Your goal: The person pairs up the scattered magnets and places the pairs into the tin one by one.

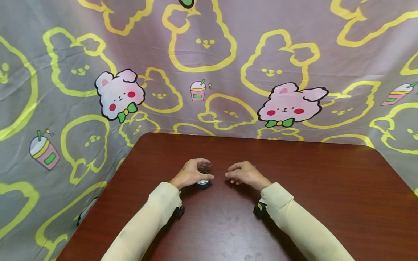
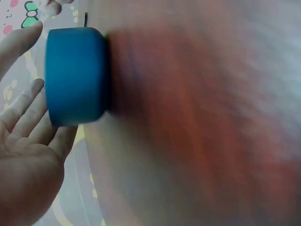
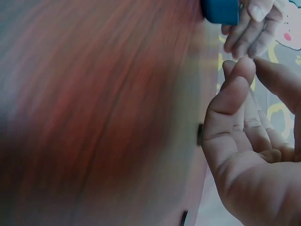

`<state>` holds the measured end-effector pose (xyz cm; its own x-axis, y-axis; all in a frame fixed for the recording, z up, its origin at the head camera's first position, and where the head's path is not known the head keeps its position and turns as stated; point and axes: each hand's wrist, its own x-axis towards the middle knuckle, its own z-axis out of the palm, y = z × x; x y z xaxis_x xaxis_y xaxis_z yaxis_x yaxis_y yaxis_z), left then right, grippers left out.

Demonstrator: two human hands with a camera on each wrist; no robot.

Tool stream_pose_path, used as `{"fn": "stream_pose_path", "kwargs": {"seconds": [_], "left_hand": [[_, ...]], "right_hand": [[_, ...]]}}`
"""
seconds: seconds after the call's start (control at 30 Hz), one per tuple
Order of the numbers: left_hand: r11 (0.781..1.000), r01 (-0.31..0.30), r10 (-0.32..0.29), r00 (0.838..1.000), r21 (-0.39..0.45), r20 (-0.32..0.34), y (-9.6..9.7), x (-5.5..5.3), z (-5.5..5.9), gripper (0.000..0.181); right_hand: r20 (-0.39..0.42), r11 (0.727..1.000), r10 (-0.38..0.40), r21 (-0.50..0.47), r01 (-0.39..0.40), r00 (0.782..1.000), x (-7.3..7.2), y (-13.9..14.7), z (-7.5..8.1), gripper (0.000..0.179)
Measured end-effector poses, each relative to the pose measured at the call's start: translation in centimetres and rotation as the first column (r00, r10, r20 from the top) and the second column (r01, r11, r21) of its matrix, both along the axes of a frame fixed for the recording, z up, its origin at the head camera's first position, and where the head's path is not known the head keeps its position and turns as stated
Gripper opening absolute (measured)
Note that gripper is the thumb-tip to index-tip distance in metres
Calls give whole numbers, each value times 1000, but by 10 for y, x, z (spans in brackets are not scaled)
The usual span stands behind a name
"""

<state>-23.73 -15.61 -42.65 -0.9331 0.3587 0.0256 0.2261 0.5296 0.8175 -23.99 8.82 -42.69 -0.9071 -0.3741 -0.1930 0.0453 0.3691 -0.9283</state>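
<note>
Could be just starting or almost done; cannot tell which. See a small blue tub [image 1: 203, 186] with a pale top, seemingly standing on the desk [image 1: 326, 181], so that much looks done. Not picked up; cannot tell what is left. At the left hand [image 1: 190, 174], see thumb and fingers spread wide around the tub, with no tight hold; cannot tell about touching. At the right hand [image 1: 247, 175], see loosely bent fingers, with nothing held. From the left hand, find the tub just beside, near 4 o'clock; from the right hand, near 9 o'clock, apart.
</note>
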Motion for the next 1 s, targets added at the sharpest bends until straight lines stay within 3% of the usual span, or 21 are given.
{"fn": "stream_pose_path", "kwargs": {"seconds": [0.23, 0.5, 0.7, 1.0], "left_hand": [[1000, 23, -24, 1000, 19, 4, 13, -9, 6, 53], [998, 50, -52, 998, 39, 41, 30, -15, 5, 51], [997, 71, -71, 997, 34, 23, 43, -20, 4, 49], [999, 47, -47, 999, 15, 2, 63, -27, 1, 45]], "right_hand": [[-46, 999, 33, 9, -32, 998, -2, 23, -4, 33], [-126, 993, 8, 115, 6, 992, -1, 49, -5, 27], [-152, 988, -14, 150, 37, 988, -2, 64, -5, 29], [-190, 978, -57, 189, 93, 980, -6, 80, -3, 26]]}}
